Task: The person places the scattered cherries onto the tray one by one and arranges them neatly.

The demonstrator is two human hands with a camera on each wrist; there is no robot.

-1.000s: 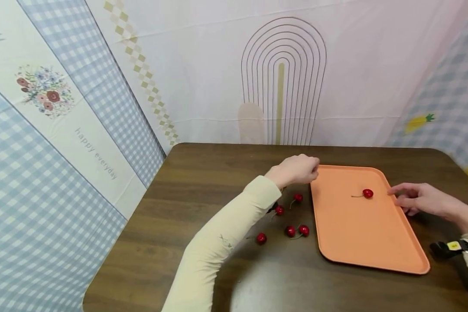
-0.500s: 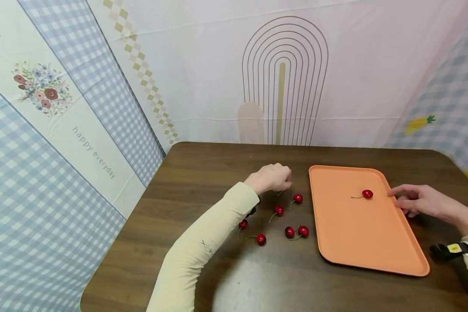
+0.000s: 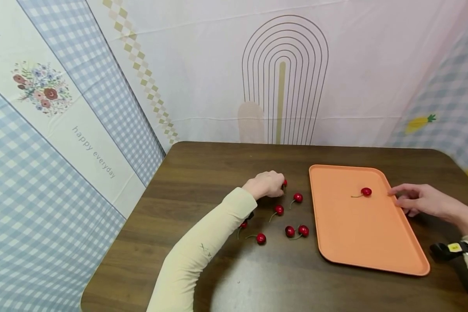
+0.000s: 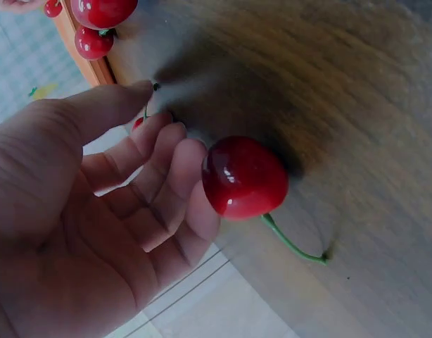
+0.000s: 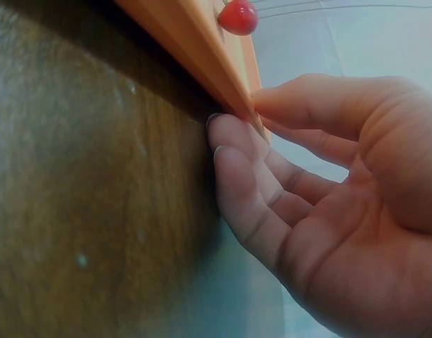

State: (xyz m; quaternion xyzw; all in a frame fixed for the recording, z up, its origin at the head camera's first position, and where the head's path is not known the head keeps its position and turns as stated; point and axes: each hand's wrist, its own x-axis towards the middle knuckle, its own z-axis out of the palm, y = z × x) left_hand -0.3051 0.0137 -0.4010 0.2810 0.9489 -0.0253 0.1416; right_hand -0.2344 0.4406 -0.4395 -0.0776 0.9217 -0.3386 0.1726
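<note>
My left hand (image 3: 266, 184) is low over the table with bent fingers, beside a red cherry (image 3: 284, 183) partly hidden by the fingertips. In the left wrist view, that hand's thumb and forefinger stand apart, a thin green stem (image 4: 146, 109) showing in the gap. A larger-looking cherry (image 4: 245, 177) lies near the other fingers. My right hand (image 3: 429, 201) pinches the right rim of an orange tray (image 3: 366, 234), thumb on top and fingers beneath, clearer in the right wrist view. One stemmed cherry (image 3: 366, 192) lies on the tray.
Several more cherries lie on the brown wooden table (image 3: 203, 173) left of the tray, among them a close pair (image 3: 297, 231), a cherry (image 3: 261, 238) nearer the front, and a cherry (image 3: 243, 224) under the left forearm. A patterned cloth (image 3: 203, 78) hangs behind.
My left hand has moved left from the tray's far left corner, then slightly down, uncovering a cherry at its fingertips. My right hand keeps its place on the rim.
</note>
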